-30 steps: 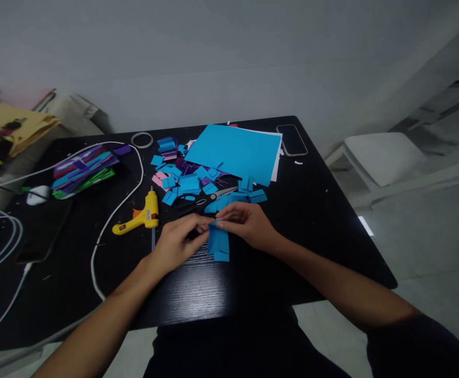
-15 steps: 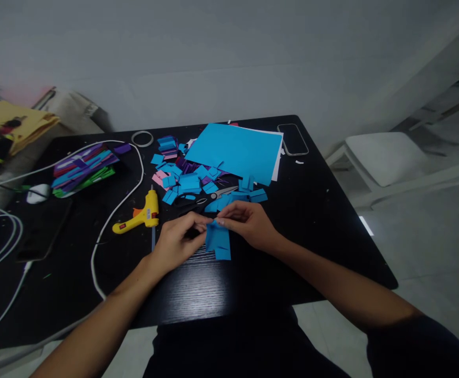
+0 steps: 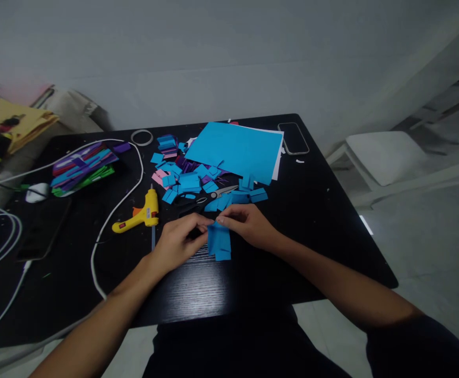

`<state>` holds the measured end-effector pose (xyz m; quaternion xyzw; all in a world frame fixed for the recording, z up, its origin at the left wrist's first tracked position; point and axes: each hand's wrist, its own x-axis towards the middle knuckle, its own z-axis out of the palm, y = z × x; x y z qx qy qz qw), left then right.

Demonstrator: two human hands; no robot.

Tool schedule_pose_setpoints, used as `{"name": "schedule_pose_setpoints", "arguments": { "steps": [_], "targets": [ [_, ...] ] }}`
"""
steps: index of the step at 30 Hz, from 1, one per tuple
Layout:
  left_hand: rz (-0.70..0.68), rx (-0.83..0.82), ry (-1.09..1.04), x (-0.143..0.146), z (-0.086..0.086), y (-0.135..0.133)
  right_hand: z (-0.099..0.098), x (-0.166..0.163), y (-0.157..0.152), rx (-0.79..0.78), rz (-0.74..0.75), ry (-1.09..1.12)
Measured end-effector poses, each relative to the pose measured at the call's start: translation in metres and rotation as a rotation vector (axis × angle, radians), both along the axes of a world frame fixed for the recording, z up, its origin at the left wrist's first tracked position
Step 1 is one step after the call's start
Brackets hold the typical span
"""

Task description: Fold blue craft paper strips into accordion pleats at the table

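Observation:
Between my two hands, near the front of the black table, is a piece of folded blue paper [image 3: 220, 242] with a slit low on it. My left hand [image 3: 179, 239] pinches its upper left edge. From the other side, my right hand [image 3: 249, 224] grips the top edge between thumb and fingers. The fingertips of both hands nearly meet there. More cut blue paper pieces [image 3: 189, 182] lie just beyond, mixed with pink and purple ones. Scissors [image 3: 223, 192] rest among them, their dark handles partly covered.
A yellow glue gun [image 3: 145, 212] lies left of my hands, beside a looping white cable [image 3: 113, 212]. Large blue sheets [image 3: 237, 149] and a phone [image 3: 293, 138] are at the back right. A bundle of coloured strips [image 3: 82, 169] and a tape roll [image 3: 142, 137] sit back left.
The left part of the held blue paper has turned slightly inward and looks narrower. Both hands keep nearly the same place and grip.

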<state>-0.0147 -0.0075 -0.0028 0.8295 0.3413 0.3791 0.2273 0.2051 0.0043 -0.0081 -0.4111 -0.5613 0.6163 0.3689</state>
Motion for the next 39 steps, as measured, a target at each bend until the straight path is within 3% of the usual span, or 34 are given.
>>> {"name": "schedule_pose_setpoints", "arguments": {
  "steps": [17,39],
  "targets": [
    [-0.017,-0.044,0.01,-0.0014,0.0005,0.0016,-0.0022,0.0018,0.0004,0.07,0.051,-0.027],
    [-0.031,-0.057,0.032,-0.0009,-0.0011,0.0006,-0.0025,0.0042,0.0022,0.039,0.084,-0.015]
  ]
}}
